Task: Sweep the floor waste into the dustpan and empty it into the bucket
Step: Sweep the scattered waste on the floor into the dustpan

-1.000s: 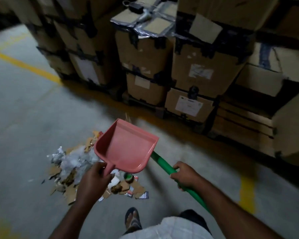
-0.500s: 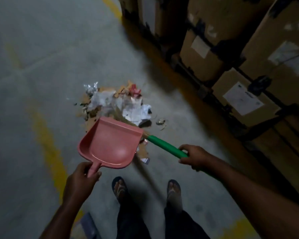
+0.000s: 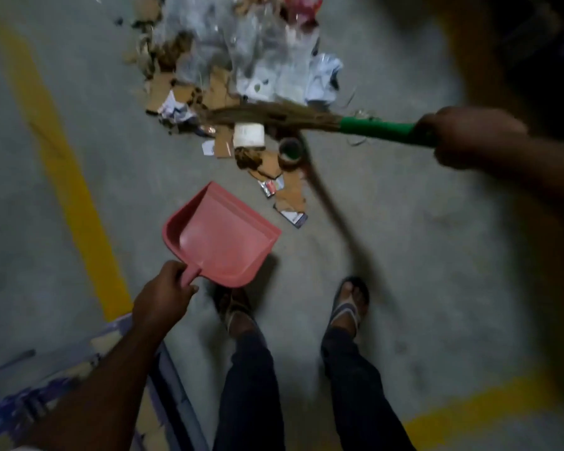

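Now: dustpan and broom at the waste pile.
Left hand grasps the dustpan handle; right hand clenches the broom.

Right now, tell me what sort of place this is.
Probably a warehouse or packing floor: bare concrete floor marked with yellow painted lines, and a waste pile of cardboard scraps, plastic wrap and a tape roll core.
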Demonstrator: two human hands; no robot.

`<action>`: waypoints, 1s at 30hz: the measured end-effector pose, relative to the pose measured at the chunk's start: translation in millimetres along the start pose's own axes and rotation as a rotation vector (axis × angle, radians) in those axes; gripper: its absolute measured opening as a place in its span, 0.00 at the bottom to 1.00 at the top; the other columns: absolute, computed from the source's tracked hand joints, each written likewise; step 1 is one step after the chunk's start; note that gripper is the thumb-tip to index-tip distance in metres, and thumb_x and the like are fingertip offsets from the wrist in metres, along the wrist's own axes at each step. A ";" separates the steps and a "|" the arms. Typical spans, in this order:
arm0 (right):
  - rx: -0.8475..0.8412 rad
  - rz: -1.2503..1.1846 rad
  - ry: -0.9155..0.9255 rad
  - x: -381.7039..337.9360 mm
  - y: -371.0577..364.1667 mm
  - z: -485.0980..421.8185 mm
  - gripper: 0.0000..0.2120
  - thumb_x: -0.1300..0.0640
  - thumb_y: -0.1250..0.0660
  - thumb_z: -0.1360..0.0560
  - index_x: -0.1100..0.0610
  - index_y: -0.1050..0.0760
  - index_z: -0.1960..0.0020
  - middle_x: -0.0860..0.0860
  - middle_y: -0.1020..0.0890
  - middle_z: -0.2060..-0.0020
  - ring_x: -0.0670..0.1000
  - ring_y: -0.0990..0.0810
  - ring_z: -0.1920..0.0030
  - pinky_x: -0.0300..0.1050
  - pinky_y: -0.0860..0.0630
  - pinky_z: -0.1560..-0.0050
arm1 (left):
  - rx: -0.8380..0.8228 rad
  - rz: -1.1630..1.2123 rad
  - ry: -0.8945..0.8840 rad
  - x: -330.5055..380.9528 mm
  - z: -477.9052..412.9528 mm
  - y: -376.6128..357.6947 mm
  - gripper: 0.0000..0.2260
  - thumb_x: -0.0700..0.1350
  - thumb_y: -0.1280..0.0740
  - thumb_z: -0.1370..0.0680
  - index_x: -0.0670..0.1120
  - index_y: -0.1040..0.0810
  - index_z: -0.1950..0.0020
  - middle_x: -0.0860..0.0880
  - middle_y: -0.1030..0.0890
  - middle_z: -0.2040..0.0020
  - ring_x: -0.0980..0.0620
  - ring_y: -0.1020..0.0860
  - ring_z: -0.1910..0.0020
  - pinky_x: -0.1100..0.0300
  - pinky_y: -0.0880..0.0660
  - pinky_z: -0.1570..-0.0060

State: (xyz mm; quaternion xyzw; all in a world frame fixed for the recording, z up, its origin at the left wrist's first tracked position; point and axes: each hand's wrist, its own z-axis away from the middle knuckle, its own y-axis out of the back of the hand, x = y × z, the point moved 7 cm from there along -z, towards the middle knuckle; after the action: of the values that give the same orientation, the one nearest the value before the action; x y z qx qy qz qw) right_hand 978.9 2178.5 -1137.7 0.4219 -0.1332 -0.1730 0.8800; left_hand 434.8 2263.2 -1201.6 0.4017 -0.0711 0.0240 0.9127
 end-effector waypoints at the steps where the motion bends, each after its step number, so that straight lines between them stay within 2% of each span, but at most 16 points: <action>1: -0.029 -0.004 0.002 2.6 -21.6 -9.9 0.26 0.62 0.32 0.29 0.44 0.28 0.34 0.56 0.21 0.44 0.60 0.21 0.49 0.47 0.26 0.58 | -0.001 -0.026 0.009 -6.9 -15.8 -14.5 0.18 0.50 0.26 0.27 0.51 0.28 0.42 0.44 0.18 0.44 0.39 0.20 0.46 0.49 0.25 0.51; 3: -0.057 -0.051 0.013 9.3 -64.9 -18.9 0.26 0.62 0.29 0.29 0.48 0.27 0.33 0.58 0.21 0.46 0.62 0.21 0.50 0.47 0.28 0.60 | 0.002 -0.071 0.033 -18.4 -45.1 -37.9 0.18 0.51 0.26 0.27 0.51 0.28 0.41 0.42 0.19 0.42 0.37 0.21 0.44 0.48 0.26 0.49; 7: -0.020 -0.183 0.019 33.8 -139.3 -10.7 0.28 0.59 0.25 0.30 0.47 0.28 0.33 0.59 0.22 0.47 0.63 0.21 0.52 0.54 0.23 0.56 | 0.017 -0.129 0.086 -37.5 -88.0 -62.9 0.18 0.50 0.27 0.26 0.50 0.29 0.40 0.41 0.20 0.40 0.36 0.23 0.41 0.48 0.30 0.46; 9: 0.008 -0.225 0.034 44.8 -167.8 0.2 0.30 0.57 0.24 0.32 0.43 0.29 0.33 0.58 0.21 0.47 0.63 0.20 0.53 0.58 0.21 0.55 | 0.028 -0.176 0.116 -46.6 -102.5 -65.1 0.18 0.51 0.28 0.25 0.51 0.29 0.40 0.41 0.20 0.41 0.36 0.23 0.40 0.47 0.31 0.44; 12: 0.034 -0.267 -0.003 61.2 -196.1 14.0 0.35 0.52 0.24 0.33 0.27 0.35 0.35 0.55 0.20 0.46 0.62 0.19 0.53 0.58 0.20 0.55 | 0.044 -0.221 0.161 -56.7 -118.3 -61.0 0.17 0.51 0.28 0.25 0.51 0.29 0.39 0.41 0.20 0.42 0.37 0.24 0.40 0.46 0.35 0.41; 15: 0.135 -0.306 0.017 73.8 -198.3 9.7 0.34 0.48 0.26 0.33 0.23 0.39 0.37 0.54 0.20 0.44 0.62 0.19 0.50 0.60 0.20 0.52 | 0.035 -0.268 0.186 -61.0 -131.9 -57.0 0.17 0.51 0.29 0.25 0.51 0.28 0.39 0.40 0.20 0.43 0.36 0.24 0.41 0.44 0.37 0.39; 18: 0.197 -0.305 -0.008 45.8 -159.4 -4.2 0.29 0.51 0.26 0.32 0.32 0.31 0.36 0.57 0.19 0.46 0.63 0.19 0.52 0.61 0.21 0.52 | 0.028 -0.289 0.189 -64.4 -143.9 -54.8 0.18 0.50 0.28 0.25 0.50 0.29 0.39 0.39 0.20 0.43 0.35 0.24 0.41 0.43 0.34 0.39; 20: 0.132 -0.263 -0.049 24.9 -144.6 -25.8 0.27 0.54 0.24 0.32 0.42 0.28 0.36 0.58 0.19 0.48 0.64 0.19 0.53 0.60 0.21 0.51 | 0.051 -0.304 0.195 -65.6 -149.3 -53.9 0.17 0.48 0.29 0.25 0.49 0.29 0.39 0.39 0.21 0.43 0.35 0.24 0.41 0.42 0.33 0.39; 24: -0.002 -0.188 -0.064 -15.2 -144.3 -55.0 0.29 0.56 0.21 0.35 0.48 0.26 0.38 0.61 0.19 0.49 0.63 0.20 0.55 0.54 0.22 0.55 | 0.109 -0.343 0.189 -61.0 -160.1 -54.0 0.16 0.48 0.30 0.23 0.50 0.29 0.38 0.40 0.21 0.43 0.35 0.25 0.41 0.41 0.37 0.38; 26: -0.057 -0.159 -0.081 -30.1 -154.0 -57.1 0.27 0.57 0.21 0.34 0.52 0.28 0.39 0.62 0.20 0.51 0.60 0.24 0.59 0.49 0.27 0.60 | 0.115 -0.338 0.169 -56.3 -166.8 -57.0 0.16 0.48 0.31 0.24 0.50 0.30 0.38 0.39 0.21 0.43 0.35 0.25 0.41 0.40 0.37 0.38; 30: -0.074 -0.203 -0.116 -45.7 -176.1 -53.7 0.25 0.60 0.25 0.32 0.55 0.33 0.40 0.58 0.27 0.57 0.58 0.28 0.60 0.49 0.29 0.60 | 0.109 -0.324 0.146 -52.8 -174.2 -60.2 0.15 0.46 0.31 0.24 0.50 0.30 0.39 0.38 0.22 0.43 0.34 0.25 0.41 0.38 0.37 0.38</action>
State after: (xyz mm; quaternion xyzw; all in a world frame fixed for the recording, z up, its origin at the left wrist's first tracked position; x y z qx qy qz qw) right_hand 924.1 2132.1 -1313.3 0.3898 -0.1342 -0.2902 0.8636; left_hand 407.9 2351.5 -1369.7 0.4540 0.0624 -0.0905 0.8842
